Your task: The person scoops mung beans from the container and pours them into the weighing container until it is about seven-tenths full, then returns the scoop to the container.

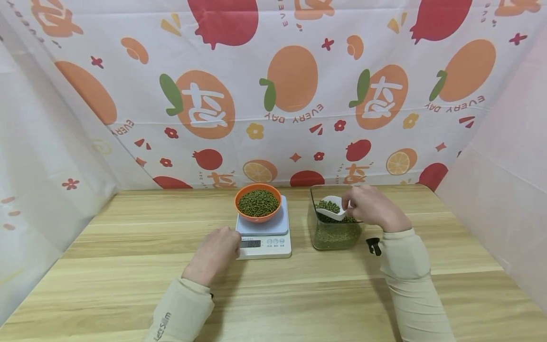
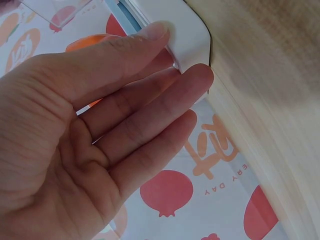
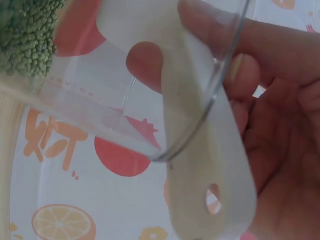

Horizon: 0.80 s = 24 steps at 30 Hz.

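My left hand (image 1: 217, 252) rests at the left front corner of a white kitchen scale (image 1: 284, 251), its thumb and fingers (image 2: 150, 112) touching the scale's edge. An orange bowl (image 1: 257, 219) full of green mung beans (image 1: 258, 203) sits on the scale's platform. With my right hand (image 1: 371, 206) I grip the handle of a white scoop (image 3: 210, 160), which has a hole near its end. The scoop's bowl holds some beans and lies inside the mouth of a clear container (image 1: 335, 241), above more beans (image 3: 30, 37). The scale's display is lit, its digits too small to read.
A small black clip-like object (image 1: 373, 246) lies on the wooden table (image 1: 299, 299) right of the container, close to my right sleeve. A fruit-print curtain (image 1: 239, 152) hangs behind the table, with pale sheets at both sides.
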Tool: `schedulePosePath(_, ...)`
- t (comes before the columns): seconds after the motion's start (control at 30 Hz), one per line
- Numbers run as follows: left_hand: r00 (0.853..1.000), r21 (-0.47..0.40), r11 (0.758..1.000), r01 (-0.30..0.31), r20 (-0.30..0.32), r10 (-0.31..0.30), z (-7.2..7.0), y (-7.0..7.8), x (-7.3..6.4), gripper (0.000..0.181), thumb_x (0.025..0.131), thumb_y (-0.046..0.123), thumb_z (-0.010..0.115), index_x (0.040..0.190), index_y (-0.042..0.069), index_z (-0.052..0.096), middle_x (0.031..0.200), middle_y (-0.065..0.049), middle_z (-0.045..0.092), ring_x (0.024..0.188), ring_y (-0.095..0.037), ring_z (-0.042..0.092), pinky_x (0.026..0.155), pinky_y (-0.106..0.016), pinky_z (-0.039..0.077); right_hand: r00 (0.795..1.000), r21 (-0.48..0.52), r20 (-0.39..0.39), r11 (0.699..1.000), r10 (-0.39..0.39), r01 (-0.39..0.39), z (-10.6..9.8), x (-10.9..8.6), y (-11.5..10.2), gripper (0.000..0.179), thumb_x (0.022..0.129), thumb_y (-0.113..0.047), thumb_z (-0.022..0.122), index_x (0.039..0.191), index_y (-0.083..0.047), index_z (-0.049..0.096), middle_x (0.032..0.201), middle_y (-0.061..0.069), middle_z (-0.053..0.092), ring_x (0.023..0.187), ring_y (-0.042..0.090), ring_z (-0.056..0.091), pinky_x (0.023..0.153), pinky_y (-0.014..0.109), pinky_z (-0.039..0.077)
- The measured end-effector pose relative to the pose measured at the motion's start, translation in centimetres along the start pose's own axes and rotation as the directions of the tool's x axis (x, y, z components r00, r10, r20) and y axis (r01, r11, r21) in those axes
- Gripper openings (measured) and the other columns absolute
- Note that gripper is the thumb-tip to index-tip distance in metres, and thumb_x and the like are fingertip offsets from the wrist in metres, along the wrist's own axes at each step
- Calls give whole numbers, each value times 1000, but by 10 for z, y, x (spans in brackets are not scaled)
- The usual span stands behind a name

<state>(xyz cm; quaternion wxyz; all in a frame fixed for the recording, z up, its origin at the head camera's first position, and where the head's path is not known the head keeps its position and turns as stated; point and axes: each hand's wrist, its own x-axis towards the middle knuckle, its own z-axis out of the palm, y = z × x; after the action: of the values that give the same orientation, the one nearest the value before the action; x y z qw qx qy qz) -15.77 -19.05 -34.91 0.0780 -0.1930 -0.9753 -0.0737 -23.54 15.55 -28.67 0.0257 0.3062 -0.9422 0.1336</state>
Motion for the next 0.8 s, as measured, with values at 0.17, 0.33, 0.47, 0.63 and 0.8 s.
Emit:
schedulePosePath(0.17, 1000, 2, 1000, -1, -1, 1, 0, 0, 0, 26, 77, -7, 76, 62, 7, 61, 58, 0, 53, 54, -14, 43, 49, -31, 41, 1000, 10, -5, 1000, 4, -4, -2, -2, 1, 17, 83, 9, 63, 81, -7, 71, 78, 2, 66, 70, 18, 57, 66, 37, 50)
schedulePosePath(0.33, 1000, 7, 1000, -7, -8, 7, 0, 0, 0, 25, 77, -7, 77, 62, 6, 61, 58, -1, 54, 53, -14, 43, 49, -30, 41, 1000, 14, -10, 1000, 13, -12, -4, -4, 2, 16, 83, 8, 62, 83, -6, 70, 78, 1, 65, 70, 18, 56, 65, 37, 48)
schedulePosePath(0.47, 1000, 2, 1000, -9, -10, 9, 0, 0, 0, 26, 77, -8, 75, 62, 7, 61, 57, 0, 53, 53, -14, 43, 49, -30, 40, 1000, 7, -29, 1000, -2, 2, -6, -5, 3, 16, 84, 8, 63, 84, -7, 69, 76, 0, 65, 69, 17, 56, 65, 37, 48)
schedulePosePath(0.63, 1000, -7, 1000, -11, -11, 11, 0, -1, 0, 27, 76, -9, 73, 61, 8, 59, 57, 1, 52, 53, -13, 42, 48, -29, 40, 998, 26, -53, 999, -23, 24, -7, -5, 4, 15, 85, 6, 65, 85, -8, 69, 73, -2, 61, 67, 16, 53, 63, 36, 46)
schedulePosePath(0.8, 1000, -10, 1000, -14, -10, 13, 0, -1, 0, 29, 76, -9, 73, 60, 9, 58, 56, 1, 50, 53, -13, 42, 49, -29, 39, 997, 55, -66, 998, -33, 37, -8, -5, 4, 15, 86, 7, 64, 86, -8, 68, 75, -1, 63, 67, 15, 54, 63, 35, 47)
